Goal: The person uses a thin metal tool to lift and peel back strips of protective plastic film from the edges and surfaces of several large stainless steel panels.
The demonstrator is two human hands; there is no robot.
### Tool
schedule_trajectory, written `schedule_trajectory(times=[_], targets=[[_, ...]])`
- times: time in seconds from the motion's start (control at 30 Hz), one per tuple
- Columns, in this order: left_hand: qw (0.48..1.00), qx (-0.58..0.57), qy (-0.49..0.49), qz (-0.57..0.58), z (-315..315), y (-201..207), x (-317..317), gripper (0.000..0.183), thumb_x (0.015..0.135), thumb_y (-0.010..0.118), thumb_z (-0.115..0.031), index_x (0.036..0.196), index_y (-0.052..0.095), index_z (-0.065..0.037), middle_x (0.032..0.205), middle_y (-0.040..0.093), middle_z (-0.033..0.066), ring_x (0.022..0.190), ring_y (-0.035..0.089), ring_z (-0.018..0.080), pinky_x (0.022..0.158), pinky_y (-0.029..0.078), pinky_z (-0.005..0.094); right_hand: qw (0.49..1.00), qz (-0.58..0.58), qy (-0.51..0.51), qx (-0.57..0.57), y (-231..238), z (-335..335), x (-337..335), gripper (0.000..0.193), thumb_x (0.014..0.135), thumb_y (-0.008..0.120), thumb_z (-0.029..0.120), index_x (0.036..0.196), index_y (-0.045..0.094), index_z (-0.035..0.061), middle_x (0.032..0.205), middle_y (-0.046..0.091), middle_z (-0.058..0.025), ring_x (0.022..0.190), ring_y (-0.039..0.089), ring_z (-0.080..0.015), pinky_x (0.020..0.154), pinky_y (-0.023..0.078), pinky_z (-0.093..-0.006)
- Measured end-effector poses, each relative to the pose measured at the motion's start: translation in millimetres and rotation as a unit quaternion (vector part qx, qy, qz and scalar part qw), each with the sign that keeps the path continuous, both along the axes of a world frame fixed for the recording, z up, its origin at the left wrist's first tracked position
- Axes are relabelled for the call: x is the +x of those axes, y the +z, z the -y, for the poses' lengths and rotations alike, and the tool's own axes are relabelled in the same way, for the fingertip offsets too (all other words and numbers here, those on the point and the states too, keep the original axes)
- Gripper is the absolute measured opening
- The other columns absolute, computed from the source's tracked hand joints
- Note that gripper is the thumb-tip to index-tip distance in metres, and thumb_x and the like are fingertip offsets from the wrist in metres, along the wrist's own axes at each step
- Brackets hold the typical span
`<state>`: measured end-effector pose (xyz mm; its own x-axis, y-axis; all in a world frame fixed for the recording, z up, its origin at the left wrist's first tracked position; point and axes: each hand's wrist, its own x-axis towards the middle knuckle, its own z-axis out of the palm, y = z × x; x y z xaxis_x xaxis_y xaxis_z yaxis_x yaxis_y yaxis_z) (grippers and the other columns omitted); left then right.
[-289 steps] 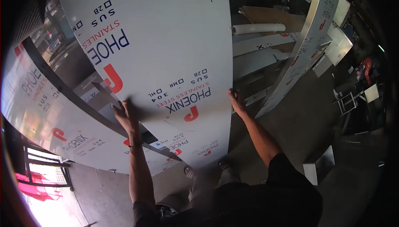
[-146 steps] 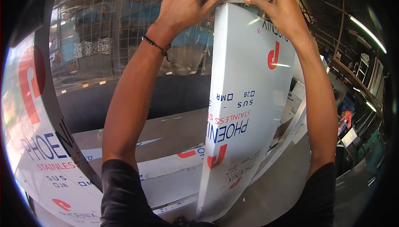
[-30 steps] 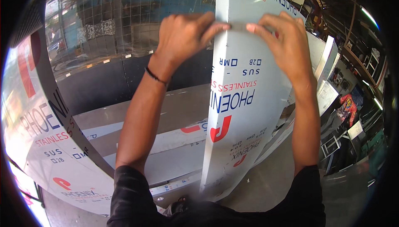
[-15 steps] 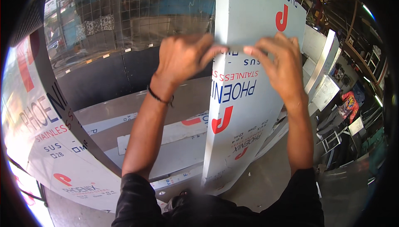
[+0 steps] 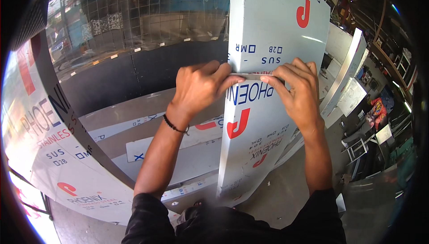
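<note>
In front of me stands a tall panel [image 5: 259,118] covered in pale printed film with blue and red lettering, its narrow edge toward the left. A thin, flat metal strip [image 5: 251,77] spans the gap between my hands and lies across the panel near that edge. My left hand [image 5: 201,83] pinches its left end between thumb and fingers just beside the panel's edge. At its right end, my right hand [image 5: 298,85] grips with thumb and curled fingers in front of the panel's face. Whether the strip is a file or a plain blade, I cannot tell.
A curved film-covered panel [image 5: 67,163] rises at the left. Behind the left side are clear sheeting over wire mesh [image 5: 178,16] and a dark board [image 5: 161,65]. Lower film-covered pieces [image 5: 178,141] lie between the panels. A person in a red patterned top [image 5: 377,112] is at the far right.
Both hands have moved down the panel toward me, carrying the strip along its edge. The grip of each hand looks the same.
</note>
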<state>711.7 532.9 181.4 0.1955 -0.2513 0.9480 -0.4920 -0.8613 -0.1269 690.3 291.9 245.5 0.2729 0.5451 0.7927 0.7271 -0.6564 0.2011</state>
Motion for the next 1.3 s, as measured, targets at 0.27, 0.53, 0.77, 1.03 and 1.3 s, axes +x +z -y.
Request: schedule_trajectory(times=[0.27, 0.53, 0.77, 1.03, 1.3], targets=[[0.998, 0.005, 0.008, 0.060, -5.6, 40.3, 8.8, 0.037, 0.092, 0.073, -0.046, 0.076, 0.065, -0.013, 0.062, 0.062, 0.0028, 0.047, 0.059, 0.0244, 0.043, 0.042, 0.0369, 0.997, 0.080, -0.021, -0.006, 39.2, -7.6, 3.4, 0.031, 0.094, 0.072, 0.033, 0.077, 0.065, 0.0076, 0.075, 0.067, -0.0030, 0.075, 0.054, -0.0250, 0.077, 0.035, -0.0386], [0.998, -0.013, -0.038, -0.039, 4.3, -57.8, -16.1, 0.040, 0.086, 0.076, -0.048, 0.076, 0.064, -0.011, 0.063, 0.059, 0.0039, 0.051, 0.060, 0.0212, 0.047, 0.045, 0.0361, 0.999, -0.031, -0.011, -0.014, -50.6, 4.6, -18.6, 0.025, 0.092, 0.076, 0.027, 0.077, 0.067, 0.0095, 0.074, 0.067, -0.0016, 0.073, 0.054, -0.0206, 0.076, 0.035, -0.0373], [0.997, 0.049, 0.014, -0.053, -11.4, 31.1, -8.2, 0.039, 0.097, 0.065, -0.050, 0.096, 0.069, -0.012, 0.068, 0.066, 0.0085, 0.061, 0.067, 0.0320, 0.053, 0.051, 0.0418, 0.998, 0.062, -0.008, -0.009, 19.4, 0.9, 5.5, 0.028, 0.094, 0.072, 0.034, 0.080, 0.071, 0.0100, 0.073, 0.067, -0.0007, 0.073, 0.055, -0.0219, 0.077, 0.035, -0.0383], [0.994, 0.016, 0.091, -0.050, -11.0, 20.0, -9.9, 0.047, 0.093, 0.067, -0.058, 0.084, 0.070, -0.012, 0.058, 0.063, 0.0071, 0.052, 0.064, 0.0291, 0.048, 0.047, 0.0391, 0.998, 0.067, -0.004, -0.010, 15.5, 1.5, 11.6, 0.031, 0.094, 0.070, 0.036, 0.080, 0.070, 0.0086, 0.076, 0.068, -0.0021, 0.074, 0.057, -0.0238, 0.077, 0.035, -0.0394], [0.995, -0.012, 0.001, -0.094, 5.7, -94.5, -31.8, 0.050, 0.083, 0.076, -0.059, 0.072, 0.060, -0.012, 0.061, 0.059, 0.0036, 0.052, 0.060, 0.0225, 0.049, 0.045, 0.0364, 0.999, -0.039, -0.006, -0.019, -80.1, 13.6, -25.5, 0.024, 0.090, 0.077, 0.026, 0.078, 0.067, 0.0092, 0.074, 0.067, -0.0008, 0.073, 0.055, -0.0208, 0.076, 0.034, -0.0362]])
